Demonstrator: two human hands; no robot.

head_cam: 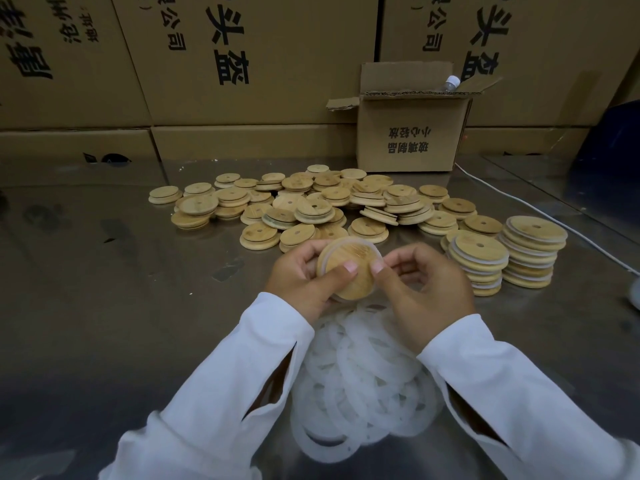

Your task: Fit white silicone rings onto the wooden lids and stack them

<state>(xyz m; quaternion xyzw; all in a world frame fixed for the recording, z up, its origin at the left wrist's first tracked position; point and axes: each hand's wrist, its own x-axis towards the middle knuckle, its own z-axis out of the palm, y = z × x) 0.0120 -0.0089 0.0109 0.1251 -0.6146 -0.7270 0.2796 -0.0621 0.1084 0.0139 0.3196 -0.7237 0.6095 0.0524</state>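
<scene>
My left hand (304,282) grips a round wooden lid (349,277) tilted toward me, thumb pressed on its face. A white silicone ring (360,241) runs around the lid's upper rim. My right hand (426,289) pinches the lid's right edge and the ring with thumb and fingers. Below my wrists lies a heap of loose white rings (363,382). Behind the hands spreads a pile of bare wooden lids (298,206). Two stacks of ringed lids stand at the right, a shorter one (479,261) and a taller one (531,251).
The work surface is a shiny metal table (121,271). A small open cardboard box (408,133) with a bottle in it stands behind the lids. Large cartons (242,64) wall off the back. A white cable (540,209) crosses the right side.
</scene>
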